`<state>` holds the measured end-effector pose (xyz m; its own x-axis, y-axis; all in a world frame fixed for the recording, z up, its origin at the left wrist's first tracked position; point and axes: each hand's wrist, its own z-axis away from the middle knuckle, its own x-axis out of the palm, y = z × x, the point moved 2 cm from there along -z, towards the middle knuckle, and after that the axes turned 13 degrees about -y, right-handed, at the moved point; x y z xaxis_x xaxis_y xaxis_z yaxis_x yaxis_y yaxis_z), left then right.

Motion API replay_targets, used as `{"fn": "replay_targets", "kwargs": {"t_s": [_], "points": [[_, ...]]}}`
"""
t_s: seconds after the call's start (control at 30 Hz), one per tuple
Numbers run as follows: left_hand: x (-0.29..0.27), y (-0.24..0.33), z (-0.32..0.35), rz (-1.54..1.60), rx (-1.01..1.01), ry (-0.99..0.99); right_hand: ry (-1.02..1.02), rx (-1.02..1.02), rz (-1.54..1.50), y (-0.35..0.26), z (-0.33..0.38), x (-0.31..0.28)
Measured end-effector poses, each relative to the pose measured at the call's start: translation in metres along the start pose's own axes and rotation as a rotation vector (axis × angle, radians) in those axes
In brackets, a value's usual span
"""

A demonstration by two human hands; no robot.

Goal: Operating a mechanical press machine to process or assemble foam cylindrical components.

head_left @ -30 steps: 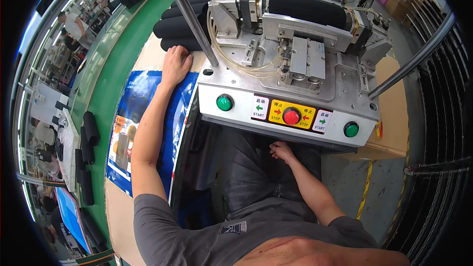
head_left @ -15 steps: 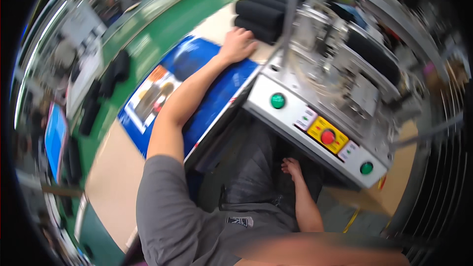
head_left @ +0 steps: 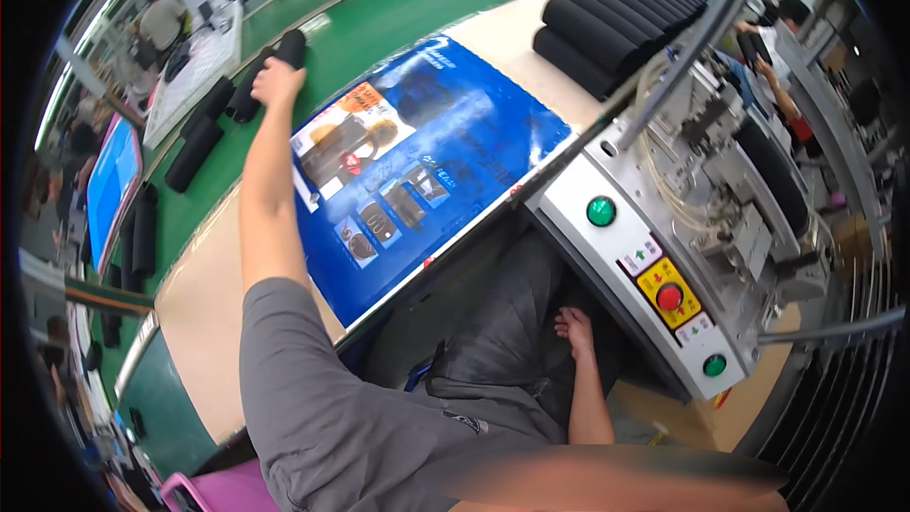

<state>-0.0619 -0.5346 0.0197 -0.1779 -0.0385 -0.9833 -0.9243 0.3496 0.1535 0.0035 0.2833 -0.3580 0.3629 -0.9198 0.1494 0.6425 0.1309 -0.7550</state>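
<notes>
My left arm reaches out to the far left over the green surface. There my left hand (head_left: 277, 83) curls its fingers round a black cylinder (head_left: 291, 49), a dark roll with a matte surface. Part of the roll is hidden under the palm, and another black piece shows just beside the wrist. My right hand (head_left: 574, 330) rests low by my thigh, in front of the machine's panel. Its fingers are loosely bent and a little apart, with nothing visible in them.
A blue printed mat (head_left: 455, 133) lies on the pale table. Several black rolls (head_left: 592, 33) are lined up at its far end. To the right stands a metal machine (head_left: 701, 180) with a red button (head_left: 670, 297) and green buttons. More rolls (head_left: 194, 154) lie on the green belt (head_left: 379, 24). People work behind.
My left hand has moved left, from beside the row of rolls across the mat to a roll on the green belt. My right hand has stayed by the thigh.
</notes>
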Motion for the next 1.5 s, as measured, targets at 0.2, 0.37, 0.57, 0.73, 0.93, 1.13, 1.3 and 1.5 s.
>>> {"fn": "replay_targets", "kwargs": {"t_s": [0.2,0.37,0.57,0.73,0.93,1.13,1.3,1.5], "points": [[-0.067,0.019,0.044,0.327,0.661,0.194,0.002,-0.236,0.440,-0.081,0.081,0.028],[-0.160,0.084,0.219,0.715,1.289,-0.269,-0.269,-0.462,0.443,-0.194,0.189,0.084],[-0.133,0.152,0.429,0.872,1.883,-1.276,-0.230,-0.970,0.676,-0.279,0.243,0.112],[-0.056,0.167,0.509,1.157,1.435,-1.729,-0.283,-0.723,0.278,-0.243,0.234,0.104],[-0.005,0.148,0.530,0.815,1.563,-1.724,-0.109,-0.773,0.153,-0.218,0.219,0.100],[-0.003,0.149,0.521,0.878,1.551,-1.626,-0.102,-0.760,0.062,-0.223,0.205,0.114],[-0.048,0.171,0.533,0.916,1.736,-1.346,-0.084,-0.872,0.121,-0.228,0.213,0.106],[-0.114,0.258,0.550,0.982,2.211,-0.520,-0.276,-0.988,-0.173,-0.225,0.249,0.079]]}}
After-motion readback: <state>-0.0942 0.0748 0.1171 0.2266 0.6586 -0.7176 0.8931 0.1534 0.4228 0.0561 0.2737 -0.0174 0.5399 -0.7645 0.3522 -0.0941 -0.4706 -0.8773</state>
